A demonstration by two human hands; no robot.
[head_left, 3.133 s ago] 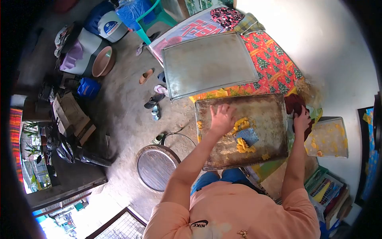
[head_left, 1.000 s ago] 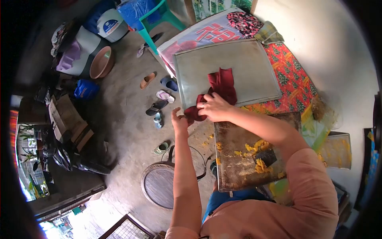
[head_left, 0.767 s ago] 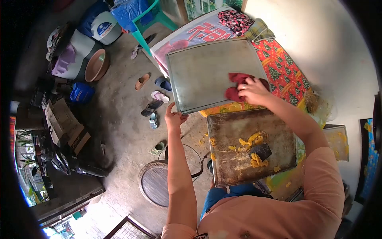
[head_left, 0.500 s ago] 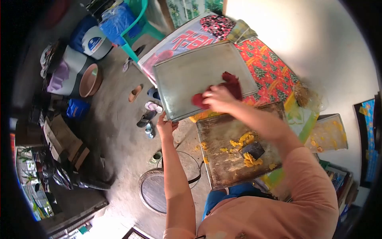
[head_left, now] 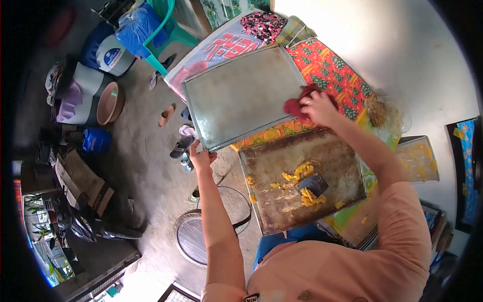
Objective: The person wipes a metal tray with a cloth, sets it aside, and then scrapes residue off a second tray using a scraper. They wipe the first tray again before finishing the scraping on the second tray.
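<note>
My left hand point(head_left: 202, 157) grips the near left corner of a flat metal baking tray point(head_left: 246, 95), which lies on the covered table. Its surface looks bare and slightly shiny. A dark red cloth point(head_left: 297, 105) is bunched under my right hand point(head_left: 321, 107) at the tray's right edge, with the fingers closed over it. Nearer my body sits a second, browned tray point(head_left: 342, 161). Yellow soft scraps point(head_left: 303, 171) and a dark flat scraper-like piece point(head_left: 314, 184) lie on it.
Under the trays is a red tree-print tablecloth point(head_left: 332, 65). A smaller tray with yellow bits point(head_left: 417, 158) is at the right. On the floor at left are sandals point(head_left: 181, 146), a round stool point(head_left: 191, 241) and a brown basin point(head_left: 109, 103). A green chair point(head_left: 176, 35) stands behind.
My right hand has slid the red cloth rightward, from the middle of the tray's near part to its right edge. My left hand still holds the corner.
</note>
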